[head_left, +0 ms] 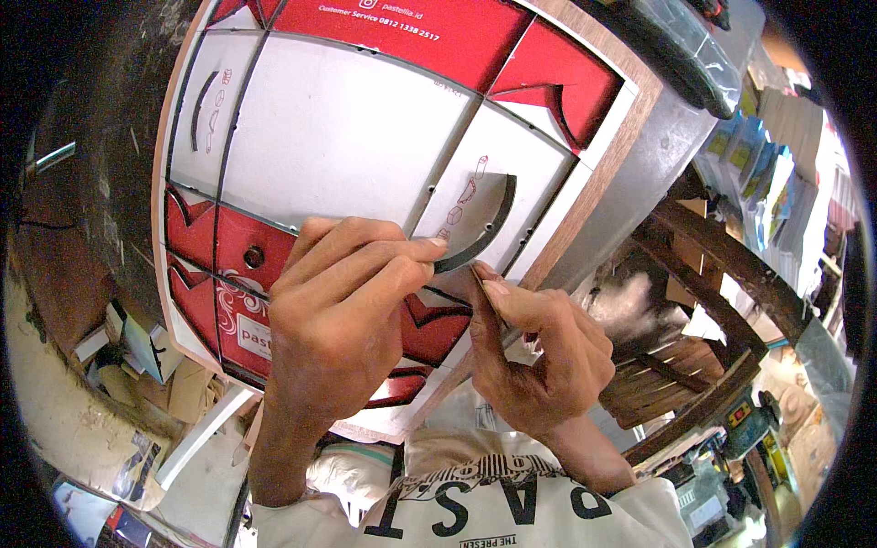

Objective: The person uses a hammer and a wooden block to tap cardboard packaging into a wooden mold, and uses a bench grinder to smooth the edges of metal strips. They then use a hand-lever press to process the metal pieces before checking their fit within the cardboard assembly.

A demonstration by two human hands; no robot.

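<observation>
Beneath my hands lies a board faced with a red and white carton print and crossed by thin dark lines. A curved black strip stands on its right white panel, bowed along an arc. My left hand is closed, thumb and forefinger pinching at the strip's near end. Just right of it, my right hand is closed too, its thumb and forefinger pressed together beside the strip's outer edge. Whatever that pinch holds is hidden. A similar curved black line sits on the left white panel.
A small dark round hole shows in the red part left of my left hand. Past the board's wooden edge runs a grey metal surface. Paper stacks stand at right, a wooden frame below them. Cardboard pieces lie at lower left.
</observation>
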